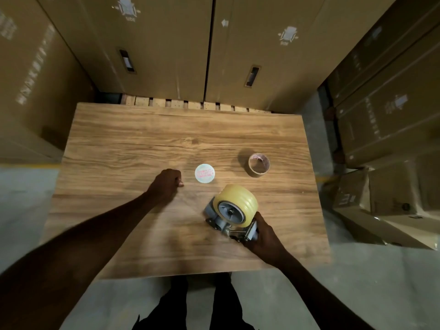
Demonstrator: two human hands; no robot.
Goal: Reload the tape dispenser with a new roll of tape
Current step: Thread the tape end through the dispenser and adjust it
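- The new roll (240,201) sits on the dispenser (228,225), near the table's (142,139) front right; its hub axis points toward the person.
- The right hand (264,236) grips the dispenser's handle end.
- The left hand (166,184), curled, holding nothing visible, rests apart to the left.
- The empty core (259,165) lies beyond.

Table (133,144): light brown wood-grain, darker streaks running across its width. New tape roll (240,198) near the front right edge: translucent pale yellow, faint ridged bands; hub inside is grey. Dispenser (222,223) frame: grey metal. Empty core (259,166) toward the right edge: brown cardboard, reddish print on its inner wall. Round label (204,173) mid-table: white with red lettering, unreadable. Cardboard boxes (154,44) behind the far edge: tan with white printed symbols. Floor (357,282): pale grey.
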